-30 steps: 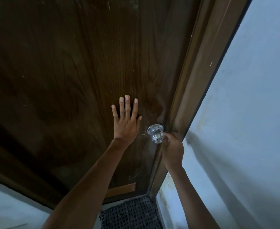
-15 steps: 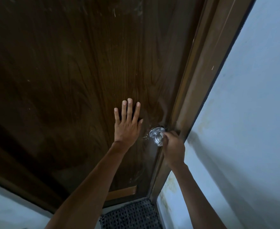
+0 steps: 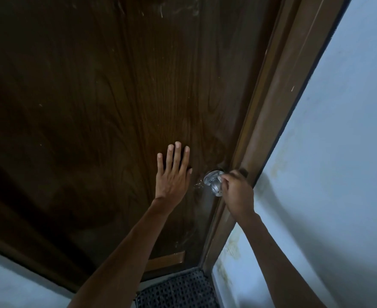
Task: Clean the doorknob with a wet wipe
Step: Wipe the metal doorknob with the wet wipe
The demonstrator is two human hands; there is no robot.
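A shiny metal doorknob (image 3: 214,184) sticks out of the dark brown wooden door (image 3: 107,107) near its right edge. My right hand (image 3: 236,192) is at the knob's right side, fingers curled. Its fingertips pinch a small pale scrap, which looks like the wet wipe (image 3: 220,179), against the knob's neck; most of the wipe is hidden in the hand. My left hand (image 3: 174,174) lies flat on the door just left of the knob, fingers straight and pointing up, and does not touch the knob.
The brown door frame (image 3: 278,90) runs diagonally right of the knob, with a pale blue wall (image 3: 338,152) beyond it. A dark woven mat (image 3: 178,290) lies on the floor at the door's foot. A lighter wooden patch (image 3: 167,260) sits low on the door.
My right hand has shifted a little around the knob's neck while staying on it. My left hand stays flat on the door in the same place.
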